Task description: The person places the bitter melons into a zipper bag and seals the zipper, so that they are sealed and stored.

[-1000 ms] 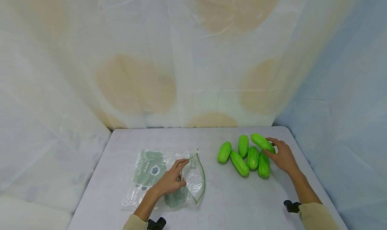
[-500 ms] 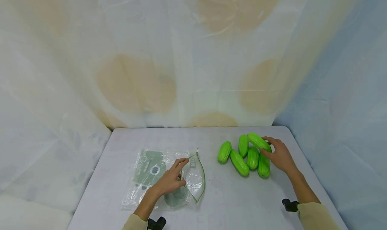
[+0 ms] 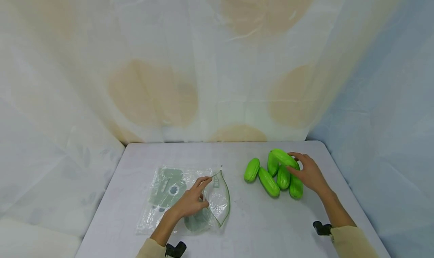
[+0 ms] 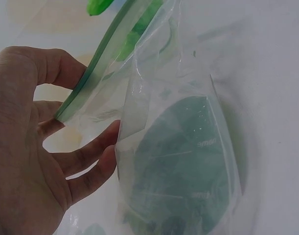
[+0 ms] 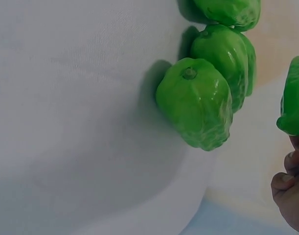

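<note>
My left hand (image 3: 191,199) holds the mouth of a clear plastic zip bag (image 3: 159,220) with a green-edged opening (image 3: 229,205). The left wrist view shows the green zip strip (image 4: 98,58) between thumb and finger, while other fingers touch the bag's opposite side (image 4: 132,122). The mouth gapes toward the right. With fingers and thumb, my right hand (image 3: 310,175) grips a glossy bright green cucumber (image 3: 281,156) above the others. In the right wrist view, the gripped cucumber (image 5: 294,98) is partly cut off by the frame edge. Several more cucumbers (image 3: 269,182) lie on the table beneath and beside it.
A white-covered table (image 3: 251,228) carries the bag on the left and the cucumbers on the right. Patterned cloth curtains (image 3: 217,81) hang behind and at both sides. Black wrist cameras sit near both cuffs (image 3: 350,239).
My right hand has moved left with the cucumber, which now covers part of the cucumbers beneath it. My left hand and the bag have stayed in place.
</note>
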`<state>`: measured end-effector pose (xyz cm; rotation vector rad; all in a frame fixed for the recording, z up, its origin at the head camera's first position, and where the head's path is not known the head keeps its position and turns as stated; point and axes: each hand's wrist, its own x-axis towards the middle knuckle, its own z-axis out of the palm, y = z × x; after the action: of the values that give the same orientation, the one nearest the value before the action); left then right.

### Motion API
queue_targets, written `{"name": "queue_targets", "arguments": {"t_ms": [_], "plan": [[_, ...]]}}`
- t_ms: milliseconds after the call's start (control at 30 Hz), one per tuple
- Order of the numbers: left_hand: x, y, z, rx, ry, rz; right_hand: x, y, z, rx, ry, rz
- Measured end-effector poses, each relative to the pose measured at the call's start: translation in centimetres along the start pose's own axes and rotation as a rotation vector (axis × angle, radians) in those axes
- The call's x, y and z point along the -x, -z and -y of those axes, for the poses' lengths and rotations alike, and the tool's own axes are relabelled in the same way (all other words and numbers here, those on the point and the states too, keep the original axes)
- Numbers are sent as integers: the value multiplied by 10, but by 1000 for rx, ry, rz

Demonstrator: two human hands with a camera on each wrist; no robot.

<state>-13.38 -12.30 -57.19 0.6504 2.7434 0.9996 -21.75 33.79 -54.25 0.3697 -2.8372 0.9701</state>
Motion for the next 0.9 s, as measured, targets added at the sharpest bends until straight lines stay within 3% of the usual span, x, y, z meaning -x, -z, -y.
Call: {"name": "queue_targets", "arguments": {"t_ms": [900], "plan": [[-2, 1, -2, -5, 13, 7, -9, -21, 23, -23, 59, 44]]}}
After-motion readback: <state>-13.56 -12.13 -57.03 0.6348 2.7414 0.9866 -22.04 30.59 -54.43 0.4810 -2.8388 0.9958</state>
